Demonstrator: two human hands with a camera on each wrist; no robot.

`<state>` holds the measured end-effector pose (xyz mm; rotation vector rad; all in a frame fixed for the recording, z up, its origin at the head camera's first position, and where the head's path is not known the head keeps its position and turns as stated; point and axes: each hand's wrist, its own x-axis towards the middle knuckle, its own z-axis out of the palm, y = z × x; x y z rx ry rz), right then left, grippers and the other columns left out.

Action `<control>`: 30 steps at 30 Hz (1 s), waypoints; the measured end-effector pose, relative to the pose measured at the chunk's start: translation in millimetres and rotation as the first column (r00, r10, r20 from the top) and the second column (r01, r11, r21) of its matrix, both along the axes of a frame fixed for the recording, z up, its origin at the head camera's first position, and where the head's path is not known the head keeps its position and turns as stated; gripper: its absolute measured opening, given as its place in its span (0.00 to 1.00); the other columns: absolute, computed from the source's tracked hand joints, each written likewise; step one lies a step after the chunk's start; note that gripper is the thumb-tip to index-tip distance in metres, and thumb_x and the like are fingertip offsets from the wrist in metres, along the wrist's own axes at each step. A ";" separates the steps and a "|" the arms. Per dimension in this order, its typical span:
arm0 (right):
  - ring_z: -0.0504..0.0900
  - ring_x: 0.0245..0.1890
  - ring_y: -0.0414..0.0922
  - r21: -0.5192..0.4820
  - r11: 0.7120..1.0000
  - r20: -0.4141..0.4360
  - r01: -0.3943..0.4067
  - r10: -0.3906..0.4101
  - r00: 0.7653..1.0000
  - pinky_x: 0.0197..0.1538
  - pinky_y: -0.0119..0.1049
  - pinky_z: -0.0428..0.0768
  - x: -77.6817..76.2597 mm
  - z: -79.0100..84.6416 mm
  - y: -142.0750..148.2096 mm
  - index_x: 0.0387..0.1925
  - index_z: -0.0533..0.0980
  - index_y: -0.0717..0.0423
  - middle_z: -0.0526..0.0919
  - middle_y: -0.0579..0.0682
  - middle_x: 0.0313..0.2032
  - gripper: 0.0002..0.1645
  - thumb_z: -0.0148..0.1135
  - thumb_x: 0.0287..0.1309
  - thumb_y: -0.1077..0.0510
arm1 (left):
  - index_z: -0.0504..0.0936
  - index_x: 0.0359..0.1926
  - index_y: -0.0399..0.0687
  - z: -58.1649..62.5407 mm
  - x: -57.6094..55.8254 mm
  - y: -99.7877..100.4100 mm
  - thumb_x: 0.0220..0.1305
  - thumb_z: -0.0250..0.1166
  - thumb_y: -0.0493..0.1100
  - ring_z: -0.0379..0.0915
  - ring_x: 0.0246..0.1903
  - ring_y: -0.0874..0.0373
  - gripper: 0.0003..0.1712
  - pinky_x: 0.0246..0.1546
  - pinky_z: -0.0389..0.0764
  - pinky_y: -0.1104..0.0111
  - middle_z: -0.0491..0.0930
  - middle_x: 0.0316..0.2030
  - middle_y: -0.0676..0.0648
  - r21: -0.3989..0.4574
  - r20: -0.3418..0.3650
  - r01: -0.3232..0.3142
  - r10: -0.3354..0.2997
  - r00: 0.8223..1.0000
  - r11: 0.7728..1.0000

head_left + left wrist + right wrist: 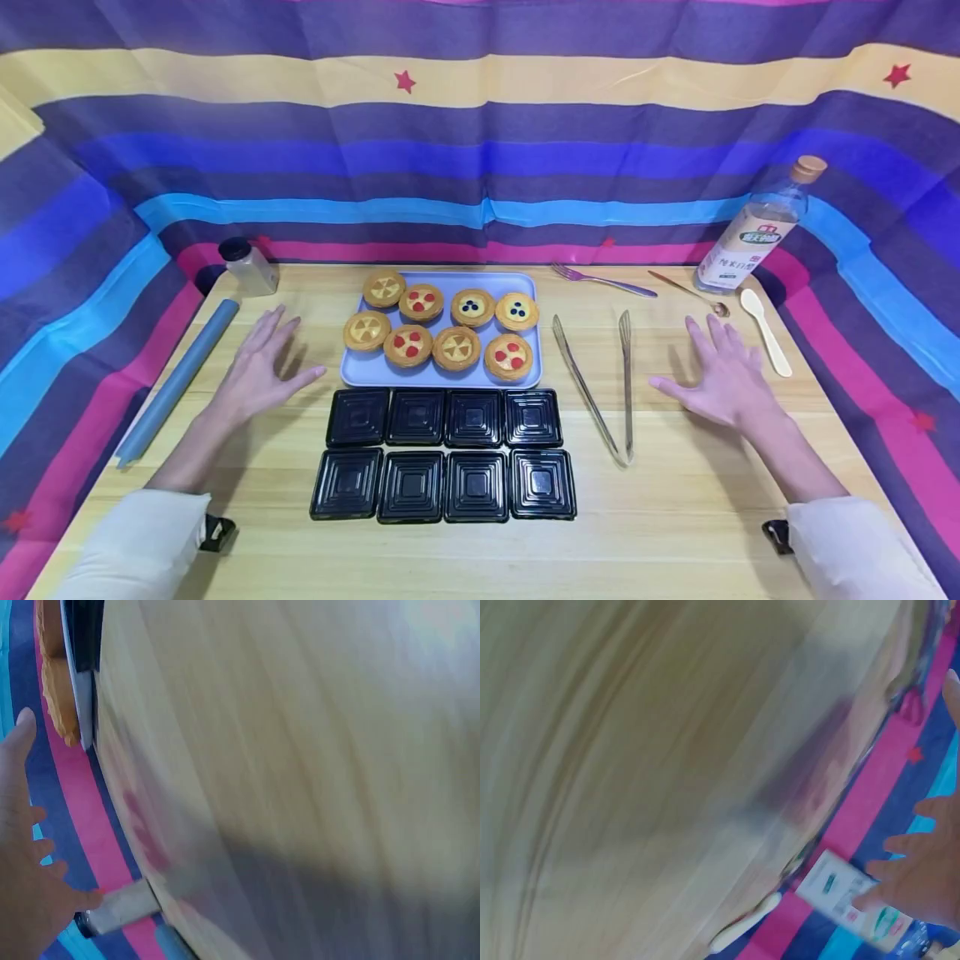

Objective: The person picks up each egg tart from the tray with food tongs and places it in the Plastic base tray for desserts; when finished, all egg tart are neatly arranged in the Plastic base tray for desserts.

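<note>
My left hand (258, 371) hovers over the left of the table, fingers spread and holding nothing. Spread likewise, my right hand (723, 379) hangs over the right side, between metal tongs (628, 375) and a pale plastic spoon (767, 333). A lavender tray (448, 282) at the back middle bears several tarts (456, 348), some topped with red pieces, some with dark berries, others with wedge shapes. In front of it stand two rows of black square plastic boxes (476, 487). The left wrist view shows my left hand (30, 870) apart from the table.
A grey-blue roll (180, 379) lies along the left edge, with a black-capped jar (253, 271) behind it. At the back right are a purple fork (603, 281), a slim metal spoon (686, 292) and a labelled bottle (750, 242). Striped cloth (480, 158) surrounds the table.
</note>
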<state>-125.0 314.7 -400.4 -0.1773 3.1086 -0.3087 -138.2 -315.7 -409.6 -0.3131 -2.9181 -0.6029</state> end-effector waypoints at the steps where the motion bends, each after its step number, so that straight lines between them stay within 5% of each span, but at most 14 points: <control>1: 0.43 0.68 0.73 -0.028 1.000 0.018 0.006 -0.006 1.000 0.60 0.76 0.44 1.2 1.4 -4.8 0.74 0.35 0.52 0.37 0.70 0.72 0.67 0.55 0.49 0.24 | 0.61 0.68 0.40 -1.3 -0.4 1.7 0.52 0.69 0.59 0.41 0.71 0.34 0.49 0.60 0.50 0.30 0.45 0.74 0.39 0.039 -0.001 0.007 -0.007 1.000 0.999; 4: 0.48 0.67 0.74 -0.119 0.992 0.072 0.031 -0.023 0.997 0.62 0.73 0.49 4.4 4.7 -19.7 0.74 0.33 0.56 0.42 0.74 0.70 0.69 0.56 0.49 0.24 | 0.68 0.63 0.36 -4.3 -1.6 6.5 0.52 0.71 0.54 0.54 0.65 0.29 0.42 0.58 0.58 0.33 0.56 0.69 0.33 0.124 0.000 0.022 -0.022 1.000 0.992; 8: 0.50 0.66 0.74 -0.200 0.976 0.148 0.090 -0.061 0.987 0.64 0.69 0.54 8.9 9.2 -41.1 0.72 0.33 0.64 0.45 0.76 0.69 0.71 0.54 0.49 0.22 | 0.72 0.58 0.34 -3.1 -2.6 13.8 0.56 0.69 0.50 0.66 0.58 0.32 0.35 0.56 0.68 0.40 0.65 0.64 0.30 0.231 0.105 0.019 -0.044 0.994 0.973; 11: 0.50 0.66 0.73 -0.236 0.963 0.202 0.132 -0.085 0.976 0.65 0.66 0.54 11.9 12.0 -56.9 0.72 0.34 0.68 0.46 0.77 0.68 0.73 0.53 0.48 0.21 | 0.73 0.57 0.35 0.0 -2.8 19.9 0.58 0.68 0.50 0.70 0.55 0.36 0.31 0.57 0.69 0.43 0.68 0.62 0.32 0.310 0.217 -0.015 -0.056 0.975 0.951; 15: 0.52 0.66 0.73 -0.254 0.955 0.251 0.153 -0.088 0.964 0.64 0.66 0.57 15.0 11.3 -73.7 0.70 0.37 0.72 0.50 0.78 0.67 0.75 0.54 0.46 0.21 | 0.76 0.54 0.33 1.2 -3.7 26.2 0.58 0.68 0.47 0.71 0.55 0.36 0.27 0.58 0.70 0.47 0.71 0.60 0.32 0.372 0.275 -0.040 -0.069 0.959 0.927; 19: 0.57 0.64 0.73 -0.234 0.958 0.287 0.165 -0.094 0.953 0.62 0.66 0.62 17.0 7.9 -85.6 0.69 0.41 0.76 0.53 0.80 0.64 0.76 0.55 0.45 0.20 | 0.78 0.50 0.32 -1.2 -5.4 31.3 0.57 0.69 0.41 0.77 0.50 0.41 0.22 0.48 0.80 0.68 0.75 0.55 0.32 0.411 0.275 -0.040 -0.082 0.958 0.911; 22: 0.67 0.56 0.69 -0.209 0.961 0.306 0.182 -0.113 0.945 0.55 0.63 0.70 17.8 4.2 -92.7 0.65 0.49 0.78 0.61 0.78 0.58 0.74 0.55 0.42 0.19 | 0.80 0.48 0.34 -3.5 -7.3 35.6 0.56 0.69 0.39 0.80 0.42 0.55 0.20 0.39 0.78 0.78 0.78 0.51 0.33 0.425 0.288 -0.047 -0.086 0.954 0.904; 26: 0.73 0.48 0.65 -0.183 0.964 0.313 0.192 -0.128 0.941 0.50 0.60 0.75 18.7 -0.3 -99.4 0.62 0.52 0.80 0.66 0.76 0.53 0.73 0.56 0.41 0.19 | 0.80 0.47 0.34 -3.8 -7.7 42.3 0.55 0.69 0.39 0.78 0.35 0.67 0.19 0.36 0.79 0.76 0.82 0.45 0.34 0.417 0.333 -0.096 -0.053 0.942 0.904; 30: 0.73 0.50 0.69 -0.158 0.968 0.320 0.197 -0.139 0.937 0.51 0.60 0.75 19.6 -5.2 -103.3 0.65 0.47 0.80 0.64 0.80 0.56 0.75 0.57 0.42 0.20 | 0.81 0.47 0.33 -3.6 -8.5 46.9 0.54 0.69 0.38 0.78 0.31 0.66 0.19 0.34 0.78 0.75 0.84 0.40 0.34 0.392 0.357 -0.146 -0.004 0.934 0.908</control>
